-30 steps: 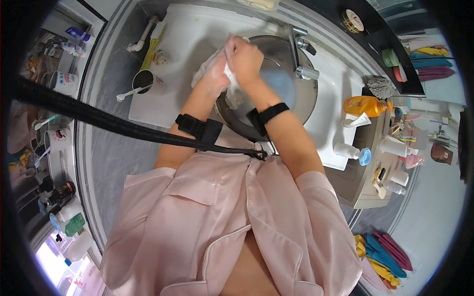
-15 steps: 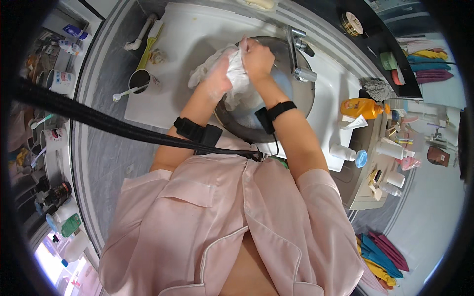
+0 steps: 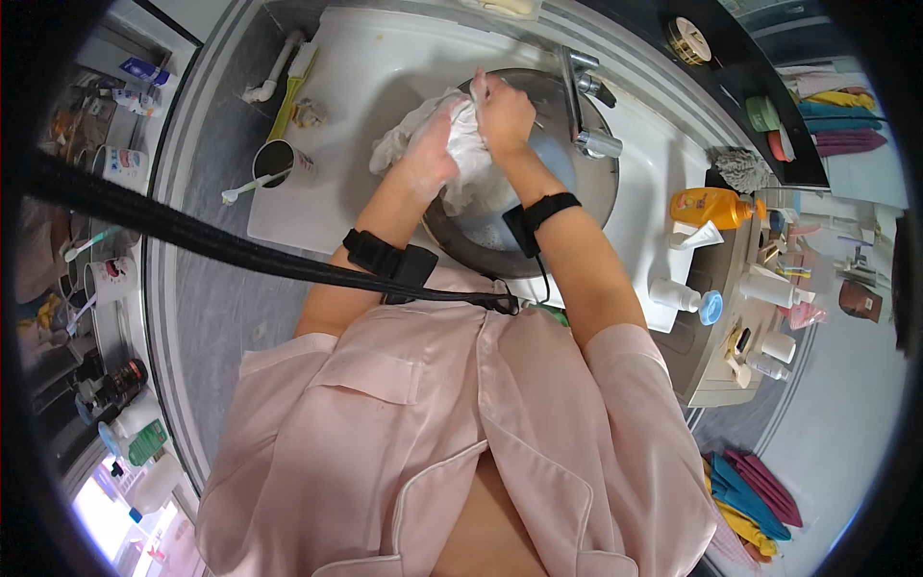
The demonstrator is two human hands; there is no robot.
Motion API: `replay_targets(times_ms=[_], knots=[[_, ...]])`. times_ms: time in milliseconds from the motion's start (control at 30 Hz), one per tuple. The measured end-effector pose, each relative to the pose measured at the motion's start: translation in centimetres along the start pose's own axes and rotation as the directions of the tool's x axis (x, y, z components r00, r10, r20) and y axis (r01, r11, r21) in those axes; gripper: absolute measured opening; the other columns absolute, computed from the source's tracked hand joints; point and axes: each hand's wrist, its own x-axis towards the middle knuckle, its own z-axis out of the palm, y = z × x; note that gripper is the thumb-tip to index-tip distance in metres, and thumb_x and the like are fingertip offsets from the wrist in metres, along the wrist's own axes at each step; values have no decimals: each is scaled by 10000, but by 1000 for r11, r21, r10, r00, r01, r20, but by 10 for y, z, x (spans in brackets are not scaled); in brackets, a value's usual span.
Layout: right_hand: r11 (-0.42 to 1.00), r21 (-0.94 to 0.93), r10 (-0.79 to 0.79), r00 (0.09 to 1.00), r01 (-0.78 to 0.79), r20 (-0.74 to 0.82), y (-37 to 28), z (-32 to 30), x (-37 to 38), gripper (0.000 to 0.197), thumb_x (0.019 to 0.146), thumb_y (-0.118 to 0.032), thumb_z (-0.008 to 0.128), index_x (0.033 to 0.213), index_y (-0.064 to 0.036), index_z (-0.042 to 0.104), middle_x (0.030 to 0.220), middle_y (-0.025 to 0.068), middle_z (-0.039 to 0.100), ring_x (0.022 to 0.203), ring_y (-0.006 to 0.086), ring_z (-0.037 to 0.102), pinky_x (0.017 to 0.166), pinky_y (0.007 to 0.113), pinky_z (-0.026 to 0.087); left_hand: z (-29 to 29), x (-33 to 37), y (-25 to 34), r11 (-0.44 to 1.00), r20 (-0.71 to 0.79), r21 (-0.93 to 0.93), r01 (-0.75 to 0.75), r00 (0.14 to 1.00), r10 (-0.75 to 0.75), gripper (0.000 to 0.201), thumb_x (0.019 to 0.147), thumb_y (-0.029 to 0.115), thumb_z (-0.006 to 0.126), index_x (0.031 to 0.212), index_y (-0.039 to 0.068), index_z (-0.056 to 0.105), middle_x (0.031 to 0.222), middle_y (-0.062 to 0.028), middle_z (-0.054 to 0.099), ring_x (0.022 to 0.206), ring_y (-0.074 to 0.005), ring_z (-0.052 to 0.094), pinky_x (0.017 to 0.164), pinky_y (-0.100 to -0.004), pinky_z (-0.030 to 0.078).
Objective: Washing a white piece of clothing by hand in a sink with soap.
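Observation:
A bunched white cloth (image 3: 413, 130), wet-looking and crumpled, is held up between my hands over a round metal basin (image 3: 604, 207). Cloudy water (image 3: 553, 159) with some suds lies in the basin. My left hand (image 3: 433, 152) is pressed round the left part of the cloth, with foam on its wrist. Against it, on the right, my right hand (image 3: 506, 113) is closed in a fist on the cloth's gathered upper edge. Part of the cloth hangs below the hands toward the water. Some of my left fingers are hidden by the cloth.
The basin stands in a white sink (image 3: 351, 58), beneath a chrome faucet (image 3: 582, 106). A cup (image 3: 300, 171) with a toothbrush and a green-handled brush (image 3: 290, 96) are on the left. An orange bottle (image 3: 707, 207) and a white bottle (image 3: 675, 294) stand right. A black strap (image 3: 231, 252) crosses the view.
My left hand, smeared by motion before, shows more sharply and sits slightly closer to my right hand. Both hands keep their hold on the cloth. The whole view has shifted slightly.

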Motion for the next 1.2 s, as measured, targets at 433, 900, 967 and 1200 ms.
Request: replay_targets(times_ms=[433, 900, 967, 1200], knots=[[992, 66, -107, 994, 108, -14, -9, -14, 1, 287, 821, -369, 511, 657, -157, 613, 602, 136, 580, 587, 357, 577, 557, 446, 465, 10, -8, -9, 998, 10, 58, -40, 999, 39, 311, 941, 287, 323, 1068, 83, 521, 946, -29, 591, 862, -172, 583, 787, -312, 469], [971, 123, -208, 978, 206, 3, -41, -20, -28, 322, 853, -356, 457, 663, -142, 606, 579, 155, 568, 554, 365, 568, 528, 461, 457, 5, -6, -13, 963, 266, 161, -217, 949, 169, 345, 920, 355, 349, 1041, 84, 524, 905, -26, 572, 860, -144, 561, 729, -287, 462], [991, 119, -47, 998, 52, -45, -23, -14, -6, 346, 852, -378, 478, 663, -121, 611, 629, 146, 579, 613, 372, 561, 555, 439, 442, 13, -12, -8, 917, 129, 340, -209, 976, 175, 340, 939, 326, 318, 1038, 78, 528, 893, -38, 589, 865, -154, 573, 745, -297, 469], [979, 202, 2, 999, -9, 35, -38, -19, -40, 357, 857, -379, 451, 658, -124, 602, 629, 158, 585, 586, 375, 571, 542, 456, 460, -8, -13, 1, 995, 185, -96, 3, 983, 14, 276, 928, 290, 352, 929, 88, 540, 862, -29, 577, 809, -141, 565, 727, -310, 464]])
